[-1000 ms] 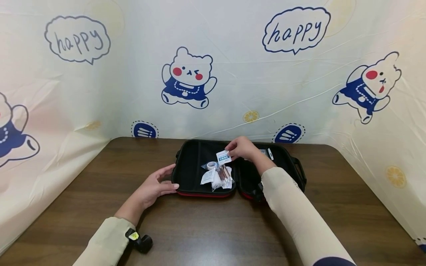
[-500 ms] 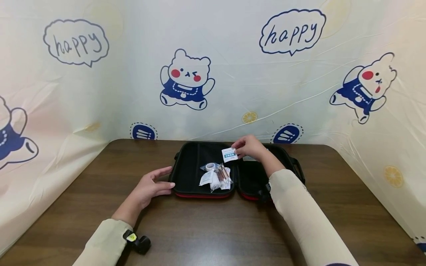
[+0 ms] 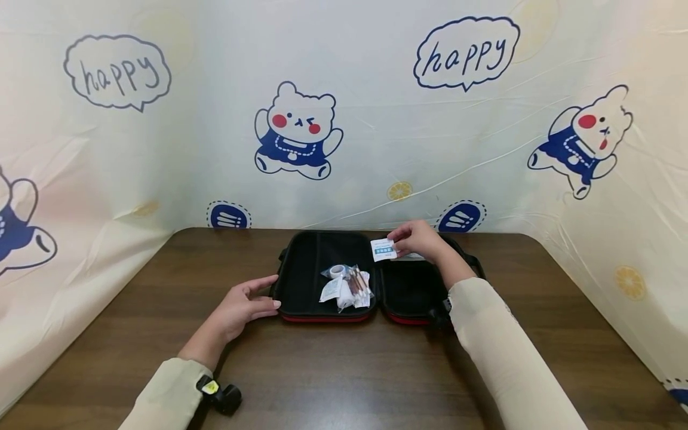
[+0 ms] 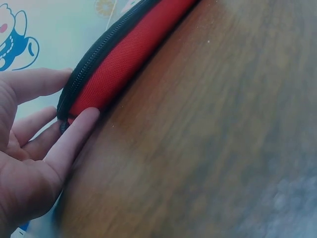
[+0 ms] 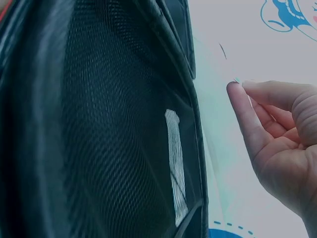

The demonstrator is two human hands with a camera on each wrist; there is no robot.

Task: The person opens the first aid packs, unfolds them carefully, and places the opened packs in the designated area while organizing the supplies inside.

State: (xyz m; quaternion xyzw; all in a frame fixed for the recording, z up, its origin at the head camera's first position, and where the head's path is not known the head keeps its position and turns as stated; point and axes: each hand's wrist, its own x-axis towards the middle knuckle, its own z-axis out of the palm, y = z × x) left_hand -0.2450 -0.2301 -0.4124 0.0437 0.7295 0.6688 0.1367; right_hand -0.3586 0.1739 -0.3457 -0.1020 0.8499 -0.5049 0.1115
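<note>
An unfolded black case (image 3: 301,280) with a red outside lies on the wooden table. My left hand (image 3: 239,310) rests against its left edge, the thumb on the red side near the front corner and the fingers rather straight. Over the hinge, my right hand (image 3: 424,243) pinches a small white sachet (image 3: 383,249) with blue print between thumb and fingertips. Inside the left half lie a bagged white tape roll (image 3: 337,272), a bundle of cotton swabs (image 3: 358,283) and a white packet (image 3: 331,290). In the right wrist view the sachet is barely visible at the fingertips.
The right half of the case has a mesh pocket (image 5: 114,109) with a pale strip (image 5: 175,163) behind it. A carry handle (image 3: 475,264) sticks out on the right. Behind the table (image 3: 322,370) hangs a printed cloth (image 3: 376,143).
My right hand has carried the sachet to the right, from above the left half's contents to over the hinge. My left hand stays at the case's edge; the head view has shifted slightly.
</note>
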